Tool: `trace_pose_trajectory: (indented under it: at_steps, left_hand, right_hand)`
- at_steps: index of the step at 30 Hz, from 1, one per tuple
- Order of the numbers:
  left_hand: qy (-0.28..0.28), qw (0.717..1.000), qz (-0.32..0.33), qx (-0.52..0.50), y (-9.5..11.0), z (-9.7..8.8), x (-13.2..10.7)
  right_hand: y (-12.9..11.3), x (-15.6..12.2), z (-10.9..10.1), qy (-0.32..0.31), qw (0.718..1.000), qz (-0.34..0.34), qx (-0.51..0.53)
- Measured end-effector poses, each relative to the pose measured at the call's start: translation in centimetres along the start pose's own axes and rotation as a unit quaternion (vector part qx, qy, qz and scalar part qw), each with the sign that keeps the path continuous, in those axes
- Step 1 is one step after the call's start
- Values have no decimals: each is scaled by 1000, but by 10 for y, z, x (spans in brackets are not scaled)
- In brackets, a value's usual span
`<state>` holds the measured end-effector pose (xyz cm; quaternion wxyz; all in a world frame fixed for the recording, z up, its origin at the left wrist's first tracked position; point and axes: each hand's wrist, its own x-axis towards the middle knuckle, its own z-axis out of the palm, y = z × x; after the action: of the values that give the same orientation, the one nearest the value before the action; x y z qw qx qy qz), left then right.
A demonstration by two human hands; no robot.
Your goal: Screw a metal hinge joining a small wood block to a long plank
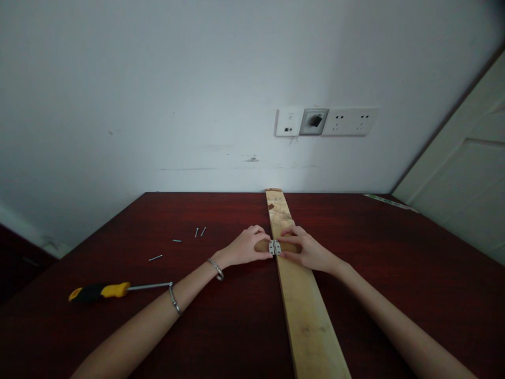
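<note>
A small metal hinge [275, 247] with screw holes lies opened out at the left edge of a long wooden board [305, 310]. One of its leaves is over the board and the other reaches out past the edge. My left hand [248, 245] pinches the left leaf between thumb and fingers. From the other side, my right hand [305, 249] grips the right leaf, with its fingers close above the board's surface. Part of what lies between the right fingers and the wood is hidden.
Several loose screws [155, 258] lie on the dark red tabletop [221, 326] to the left. A yellow and black screwdriver [114, 290] rests near my left forearm. Behind the table stands a white wall with sockets [349, 122]; a thin strip [390, 202] lies at the back right.
</note>
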<state>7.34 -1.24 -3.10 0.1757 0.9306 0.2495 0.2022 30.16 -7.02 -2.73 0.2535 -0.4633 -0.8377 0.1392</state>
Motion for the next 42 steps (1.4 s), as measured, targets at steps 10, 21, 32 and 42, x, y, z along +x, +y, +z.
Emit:
trace_pose_trajectory:
  at_steps: [10, 21, 32, 42]
  left_hand:
    - [0, 1000, 1, 0, 0, -1, -1]
    - [-8, 1000, 2, -1, 3, -4, -2]
    - [-4, 1000, 1, -5, -2, -8, -11]
    - [-9, 1000, 0, -9, -2, -8, -11]
  right_hand:
    - [2, 0, 3, 3, 1000, -6, -6]
    - [2, 0, 4, 7, 1000, -12, -7]
    - [-9, 4, 8, 7, 1000, -20, -12]
    - [-8, 4, 9, 17, 1000, -21, -11]
